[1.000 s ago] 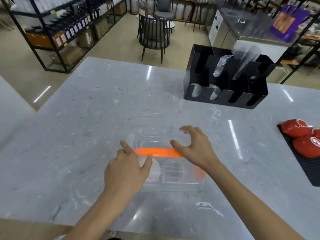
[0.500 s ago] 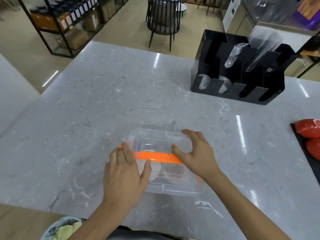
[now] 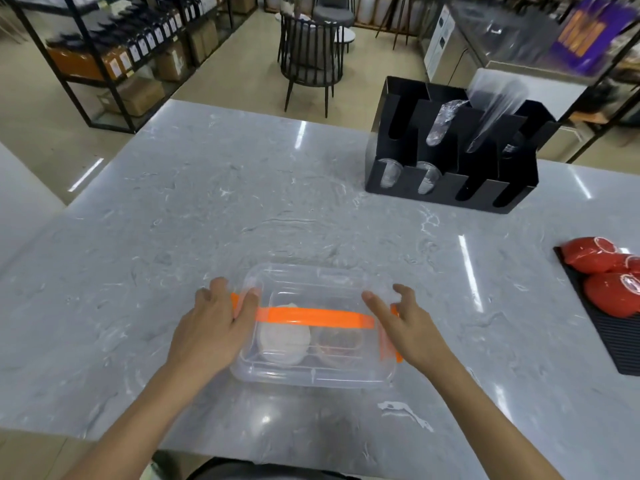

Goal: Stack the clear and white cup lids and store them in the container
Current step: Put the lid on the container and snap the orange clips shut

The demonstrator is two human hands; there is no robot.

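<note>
A clear rectangular container [image 3: 313, 327] was set on the near part of the counter, closed with a clear lid; an orange handle [image 3: 313, 314] was laid flat across the top; inside, a white lid stack [image 3: 284, 337] was seen left, a clear lid stack [image 3: 337, 341] right.

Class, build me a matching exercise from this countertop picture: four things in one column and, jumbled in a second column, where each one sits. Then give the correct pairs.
Column 1
1. white lids
2. clear lids
3. black organizer
4. red items

Column 2
A. far right edge, on a black ribbed mat
B. inside the container, left half
C. far side of the counter
D. inside the container, right half

Pairs: 1-B, 2-D, 3-C, 4-A
</note>
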